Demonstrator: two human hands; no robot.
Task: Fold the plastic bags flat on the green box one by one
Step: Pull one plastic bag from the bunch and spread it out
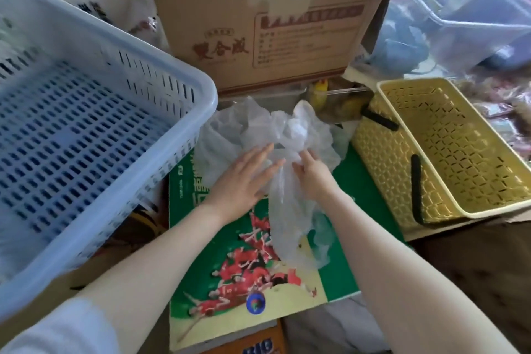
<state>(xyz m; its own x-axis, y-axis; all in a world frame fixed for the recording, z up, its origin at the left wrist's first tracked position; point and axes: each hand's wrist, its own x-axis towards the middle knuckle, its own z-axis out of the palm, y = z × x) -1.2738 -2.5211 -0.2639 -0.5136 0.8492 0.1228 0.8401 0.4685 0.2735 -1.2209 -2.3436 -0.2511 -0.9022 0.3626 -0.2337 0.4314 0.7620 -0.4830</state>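
A pale blue slotted plastic basket (86,129) fills the left side, its rim overlapping the left edge of the green box. Behind the work area stands an open cardboard carton (270,29) with torn flaps and red printing. The green box (356,195) lies flat in the centre, its top printed with figures in red. To the right, a yellow lattice basket (448,149) with black handles sits tilted, its near wall just beside the green box.

On the far half of the green box lies a heap of crumpled translucent plastic bags (230,129). One plastic bag (287,210) trails from the heap toward the person, lying across the printed top.

The left hand (244,178) lies with straight fingers pressing flat on this bag. The right hand (311,174) has its fingers curled, pinching the bunched part of the same bag just beside the left fingertips.
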